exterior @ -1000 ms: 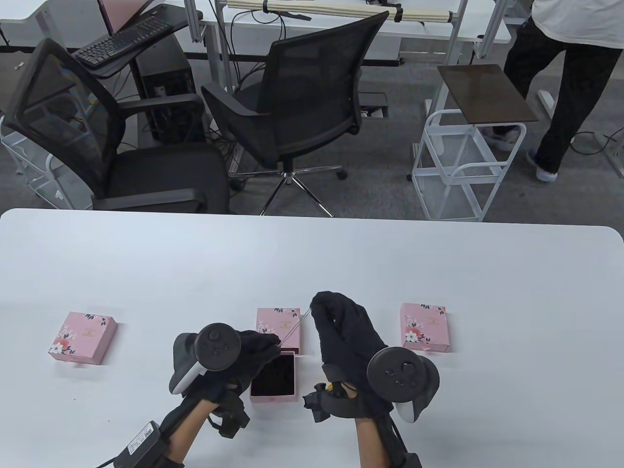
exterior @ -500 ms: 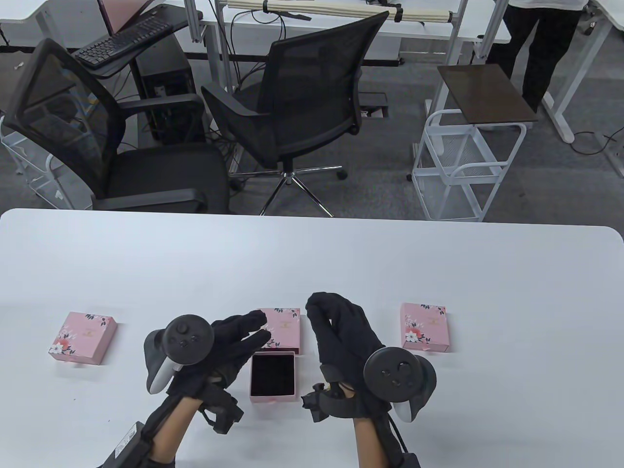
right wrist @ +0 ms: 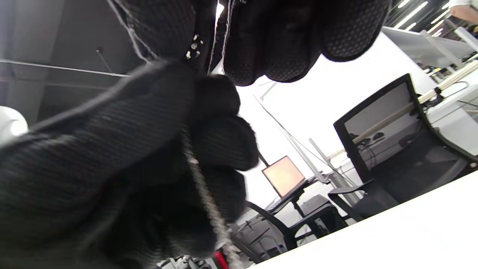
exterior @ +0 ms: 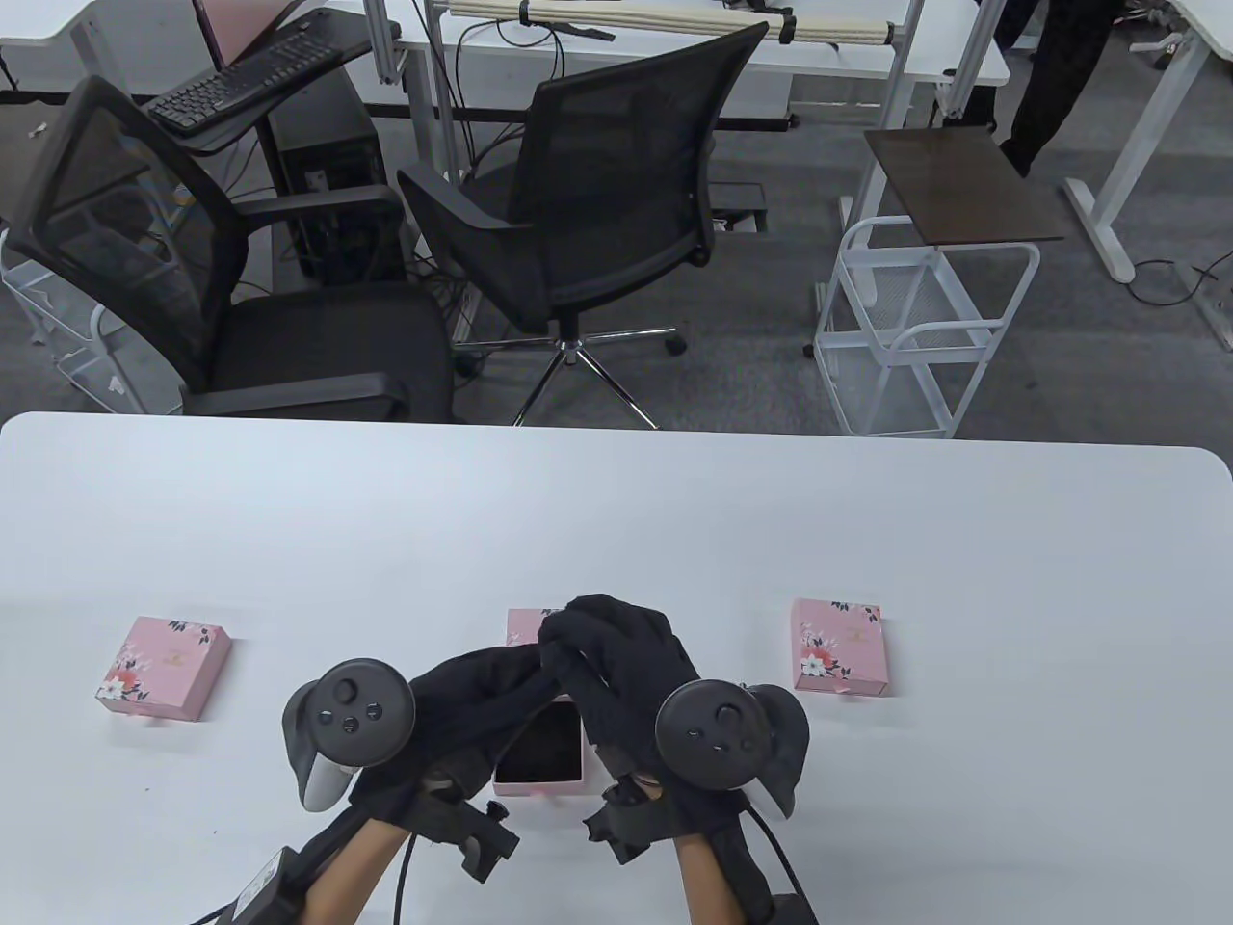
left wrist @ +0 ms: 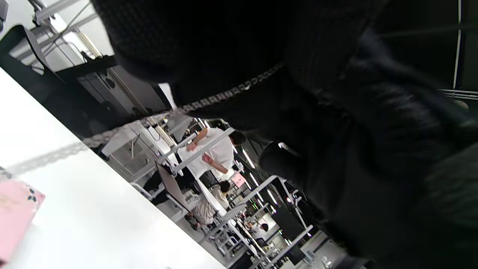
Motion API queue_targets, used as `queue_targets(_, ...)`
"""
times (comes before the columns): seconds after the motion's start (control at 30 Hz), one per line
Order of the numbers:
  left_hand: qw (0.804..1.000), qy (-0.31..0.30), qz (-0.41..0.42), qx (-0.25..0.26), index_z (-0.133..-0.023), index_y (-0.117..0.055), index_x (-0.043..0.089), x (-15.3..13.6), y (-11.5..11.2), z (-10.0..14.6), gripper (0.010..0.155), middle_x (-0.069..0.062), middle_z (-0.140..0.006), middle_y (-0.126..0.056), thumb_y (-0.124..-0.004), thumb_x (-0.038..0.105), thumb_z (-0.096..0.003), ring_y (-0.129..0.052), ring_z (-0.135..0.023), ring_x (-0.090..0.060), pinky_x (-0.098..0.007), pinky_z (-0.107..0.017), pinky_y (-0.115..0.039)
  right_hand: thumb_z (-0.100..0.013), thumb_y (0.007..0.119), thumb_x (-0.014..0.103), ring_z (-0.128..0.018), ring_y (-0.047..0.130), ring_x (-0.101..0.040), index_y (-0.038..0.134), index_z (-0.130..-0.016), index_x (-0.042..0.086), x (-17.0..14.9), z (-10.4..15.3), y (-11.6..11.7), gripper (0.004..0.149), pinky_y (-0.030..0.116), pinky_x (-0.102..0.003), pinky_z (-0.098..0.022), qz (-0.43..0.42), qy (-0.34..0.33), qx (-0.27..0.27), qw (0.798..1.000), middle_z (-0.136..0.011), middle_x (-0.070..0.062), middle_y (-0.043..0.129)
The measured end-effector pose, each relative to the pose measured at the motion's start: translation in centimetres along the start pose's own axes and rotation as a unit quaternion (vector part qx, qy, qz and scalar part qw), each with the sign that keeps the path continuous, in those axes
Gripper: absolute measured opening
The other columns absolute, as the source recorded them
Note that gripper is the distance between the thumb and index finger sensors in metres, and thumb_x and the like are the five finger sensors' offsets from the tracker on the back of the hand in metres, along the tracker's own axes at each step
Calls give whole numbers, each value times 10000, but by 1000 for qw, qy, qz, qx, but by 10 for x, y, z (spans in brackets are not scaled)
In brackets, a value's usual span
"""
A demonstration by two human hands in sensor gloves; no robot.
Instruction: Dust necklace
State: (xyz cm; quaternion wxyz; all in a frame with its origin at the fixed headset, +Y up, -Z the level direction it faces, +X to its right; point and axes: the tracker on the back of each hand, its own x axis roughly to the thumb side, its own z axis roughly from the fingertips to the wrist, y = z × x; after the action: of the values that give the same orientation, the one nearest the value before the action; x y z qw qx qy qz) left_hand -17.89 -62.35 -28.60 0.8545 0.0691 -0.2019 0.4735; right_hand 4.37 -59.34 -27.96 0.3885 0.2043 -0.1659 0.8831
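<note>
We find the necklace chain [left wrist: 227, 93] strung between both hands above the open jewellery box [exterior: 539, 756]. The right hand [exterior: 616, 665] pinches it; the left hand [exterior: 482, 694], fingers straight, touches it. Neither is nearer.

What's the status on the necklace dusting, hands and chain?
Left hand and right hand meet above the open pink box. Necklace chain runs across the gloved fingers; who pinches it, unclear. Nothing in the way.

We see the glossy white table [exterior: 616, 520] evenly lit from overhead, bright, with soft short shadows under the pink floral boxes [exterior: 164, 667]. Both wrist views are dark up close, backgrounds overexposed, the thin silver chain [left wrist: 224, 95] blurring toward its far end.
</note>
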Motion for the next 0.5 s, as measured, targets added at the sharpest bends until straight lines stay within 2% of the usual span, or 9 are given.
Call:
queue_targets(0.07,1000,5,10,-23,-859,-960,222,0,4,-1,382,-37,-722,-1085,-864,442,-561,-1028,-606,-205,-392,-426,-892,-658,726,317,-855,733,-517,759,-982,170,-8,-1,1,357,617,-640,-662,-2,17,-2,1000,-1028,-252,728)
queue_targets(0.13,998,12,34,-48,-865,-955,225,-4,6,-2,387,-32,-731,-1079,-860,451,-566,-1022,-613,-205,-388,-433,-889,-663,715,315,-861,724,-522,751,-989,165,-17,-3,5,361,611,-642,-664,-31,30,24,999,-1037,-260,714)
queue_targets(0.17,997,21,56,-56,-871,-950,228,-7,6,-3,389,-27,-742,-1074,-857,455,-568,-1017,-622,-203,-387,-440,-886,-666,711,311,-864,716,-530,747,-993,159,-20,-4,8,362,606,-646,-665,-56,35,40,997,-1041,-269,706)
queue_targets(0.23,993,39,98,-57,-878,-942,230,-13,6,-4,387,-32,-754,-1066,-849,455,-577,-1008,-633,-211,-393,-449,-879,-675,697,305,-865,714,-535,732,-1006,144,-20,-4,11,370,604,-649,-666,-54,37,43,997,-1043,-274,701)
queue_targets(0.37,983,50,171,-46,-920,-904,234,-24,4,-5,393,-49,-818,-1028,-820,447,-601,-978,-689,-239,-414,-490,-858,-676,697,319,-863,722,-534,630,-1090,107,-12,-2,6,470,620,-635,-661,24,35,15,999,-1079,-292,648)
queue_targets(0.5,979,67,193,-12,-945,-879,249,-30,6,-4,399,-58,-892,-984,-808,446,-606,-937,-762,-264,-438,-540,-832,-662,728,316,-795,798,-478,683,-1041,110,-2,2,0,434,673,-597,-632,18,21,-43,999,-1004,-251,737)
